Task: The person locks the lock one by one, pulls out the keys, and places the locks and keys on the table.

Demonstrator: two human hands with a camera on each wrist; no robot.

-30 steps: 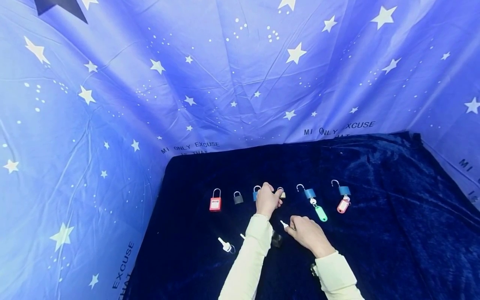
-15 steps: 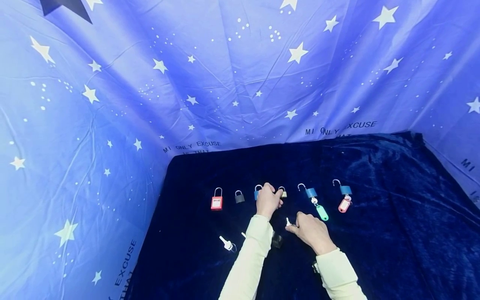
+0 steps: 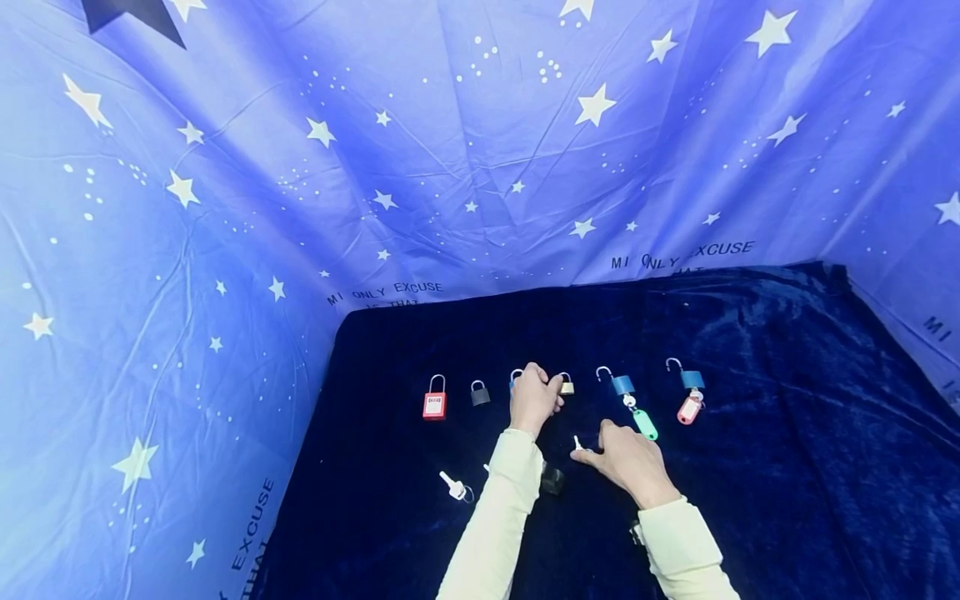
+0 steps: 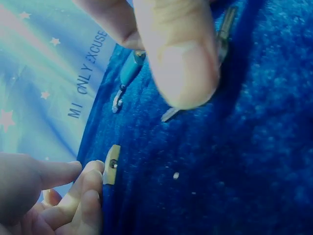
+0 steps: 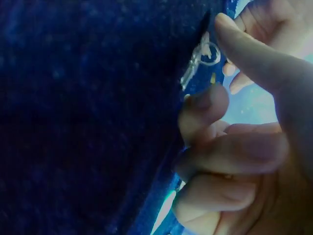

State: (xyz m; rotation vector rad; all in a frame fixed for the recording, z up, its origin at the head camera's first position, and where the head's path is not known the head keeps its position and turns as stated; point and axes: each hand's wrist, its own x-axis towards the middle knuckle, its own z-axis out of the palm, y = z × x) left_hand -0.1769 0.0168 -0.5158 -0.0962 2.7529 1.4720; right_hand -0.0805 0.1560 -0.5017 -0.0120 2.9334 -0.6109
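Note:
My left hand (image 3: 534, 402) rests over the padlock row, fingers curled, fingertips right at the edge of a brass padlock (image 3: 567, 388). I cannot tell whether they grip it. In the left wrist view the lock's keyhole end faces the camera. A blue padlock (image 3: 516, 374) is mostly hidden behind this hand. My right hand (image 3: 626, 458) is low over the cloth, thumb spread away from the bent fingers. Between thumb and index finger, keys on a ring (image 5: 196, 61) lie on the cloth, their tips pointing away.
Left of the hands are a red padlock (image 3: 434, 404) and a black padlock (image 3: 480, 394). Rightward lie two blue padlocks with open shackles (image 3: 622, 385), tagged green and red. Keys (image 3: 454, 487) lie nearer, by a dark padlock (image 3: 553, 478) beside my left sleeve. A starry curtain (image 3: 480, 150) stands behind.
My right hand has turned the keys to point straight away from me, then its fingers have drawn slightly right and apart. My left hand stays at the brass padlock.

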